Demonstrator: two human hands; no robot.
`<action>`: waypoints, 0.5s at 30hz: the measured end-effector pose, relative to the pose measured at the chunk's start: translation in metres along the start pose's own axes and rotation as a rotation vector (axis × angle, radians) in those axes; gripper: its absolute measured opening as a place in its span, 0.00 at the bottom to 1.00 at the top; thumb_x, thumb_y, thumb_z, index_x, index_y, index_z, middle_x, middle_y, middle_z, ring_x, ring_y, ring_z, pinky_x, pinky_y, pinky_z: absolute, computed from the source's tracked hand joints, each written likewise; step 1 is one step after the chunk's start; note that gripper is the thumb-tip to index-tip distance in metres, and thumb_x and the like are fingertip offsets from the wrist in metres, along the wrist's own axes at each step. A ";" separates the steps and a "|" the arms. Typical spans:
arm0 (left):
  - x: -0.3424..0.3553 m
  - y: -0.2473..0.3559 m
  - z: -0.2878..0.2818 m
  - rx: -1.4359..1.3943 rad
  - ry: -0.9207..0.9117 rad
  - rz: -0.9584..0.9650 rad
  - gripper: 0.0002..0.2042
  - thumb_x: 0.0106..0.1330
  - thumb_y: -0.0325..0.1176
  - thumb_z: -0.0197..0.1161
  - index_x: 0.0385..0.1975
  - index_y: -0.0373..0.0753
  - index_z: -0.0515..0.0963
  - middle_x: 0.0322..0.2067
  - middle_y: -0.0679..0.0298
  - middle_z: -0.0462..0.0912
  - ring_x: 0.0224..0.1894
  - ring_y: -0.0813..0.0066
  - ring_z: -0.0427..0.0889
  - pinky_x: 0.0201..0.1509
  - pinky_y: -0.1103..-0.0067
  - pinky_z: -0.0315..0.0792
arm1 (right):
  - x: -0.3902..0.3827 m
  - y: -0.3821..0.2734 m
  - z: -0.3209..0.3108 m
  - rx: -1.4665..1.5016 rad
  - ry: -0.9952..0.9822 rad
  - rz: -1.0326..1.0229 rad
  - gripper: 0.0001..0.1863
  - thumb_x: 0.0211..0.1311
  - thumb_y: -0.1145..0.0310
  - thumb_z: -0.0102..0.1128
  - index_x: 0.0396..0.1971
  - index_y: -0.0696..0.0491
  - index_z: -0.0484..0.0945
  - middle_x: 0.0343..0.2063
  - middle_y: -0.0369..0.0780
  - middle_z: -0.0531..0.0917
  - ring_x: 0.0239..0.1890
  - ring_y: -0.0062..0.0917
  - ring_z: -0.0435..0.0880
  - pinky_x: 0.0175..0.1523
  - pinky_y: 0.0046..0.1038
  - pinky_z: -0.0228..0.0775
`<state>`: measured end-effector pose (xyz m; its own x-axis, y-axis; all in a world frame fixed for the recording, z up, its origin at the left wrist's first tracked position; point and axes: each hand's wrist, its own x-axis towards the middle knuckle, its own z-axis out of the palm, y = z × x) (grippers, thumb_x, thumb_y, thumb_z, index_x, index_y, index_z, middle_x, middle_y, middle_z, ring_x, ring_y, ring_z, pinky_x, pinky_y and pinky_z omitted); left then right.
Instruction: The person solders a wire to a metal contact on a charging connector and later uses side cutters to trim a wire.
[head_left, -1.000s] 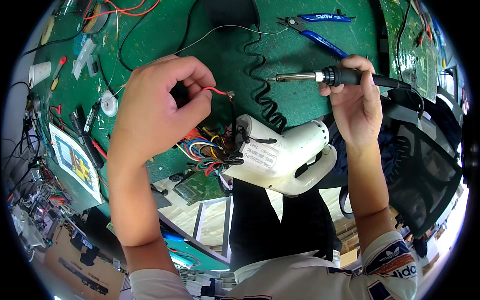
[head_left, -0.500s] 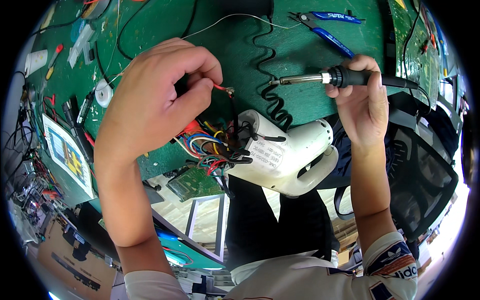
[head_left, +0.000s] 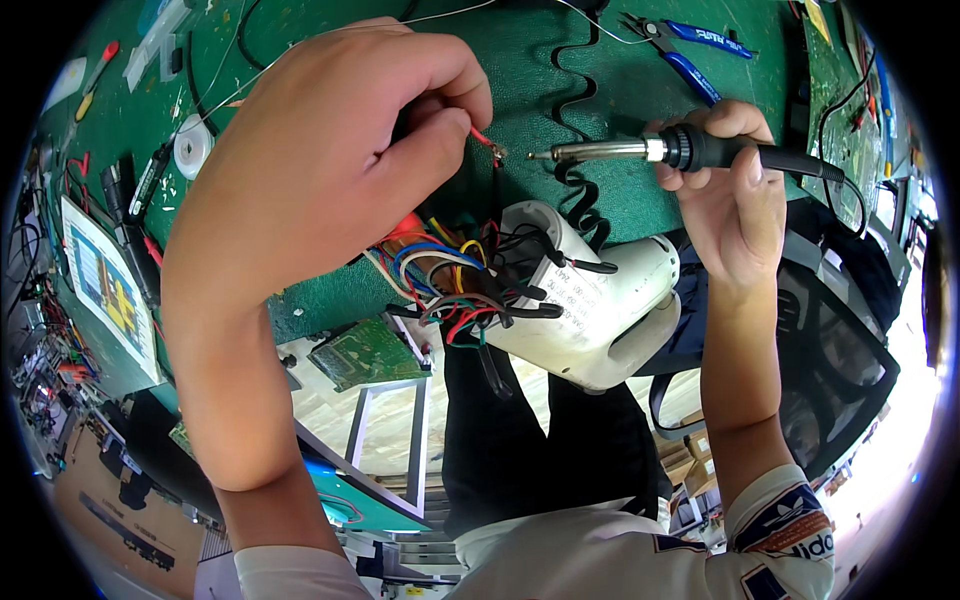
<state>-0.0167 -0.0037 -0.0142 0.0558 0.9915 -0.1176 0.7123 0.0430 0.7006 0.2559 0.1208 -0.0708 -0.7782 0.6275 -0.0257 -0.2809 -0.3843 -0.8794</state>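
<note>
My left hand (head_left: 345,150) is closed in a pinch around a red wire (head_left: 481,137), whose bare, shiny end sticks out past the fingertips. From the right, my right hand (head_left: 735,185) grips the black handle of a soldering iron (head_left: 600,150). The iron's metal tip points left and stops a small gap short of the wire end. Below both hands lies a white plastic housing (head_left: 590,315) with a handle loop. A bundle of coloured wires (head_left: 440,265) spills from its open end. A black coiled cord (head_left: 577,180) runs behind the iron.
Blue-handled cutters (head_left: 690,60) lie at the back, near a thin silvery wire (head_left: 600,28). At left are a white spool (head_left: 193,148), a black flashlight (head_left: 120,190) and a printed sheet (head_left: 105,280). A green circuit board (head_left: 365,352) sits near the table edge; a black chair (head_left: 825,340) stands right.
My left hand has moved right and up with the red wire. The gap between the wire end and the iron's tip has narrowed. The whole view has shifted slightly.
</note>
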 end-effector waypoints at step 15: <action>0.000 0.000 0.000 -0.132 0.056 0.032 0.05 0.58 0.26 0.60 0.31 0.32 0.79 0.28 0.61 0.79 0.31 0.72 0.78 0.37 0.78 0.71 | 0.001 0.006 0.018 0.014 0.201 0.092 0.13 0.71 0.65 0.55 0.44 0.61 0.75 0.24 0.48 0.84 0.27 0.35 0.85 0.41 0.35 0.79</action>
<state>-0.0165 -0.0039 -0.0145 0.0354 0.9978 -0.0564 0.6119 0.0230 0.7906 0.2433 0.1068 -0.0674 -0.6736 0.7113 -0.2009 -0.2231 -0.4548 -0.8622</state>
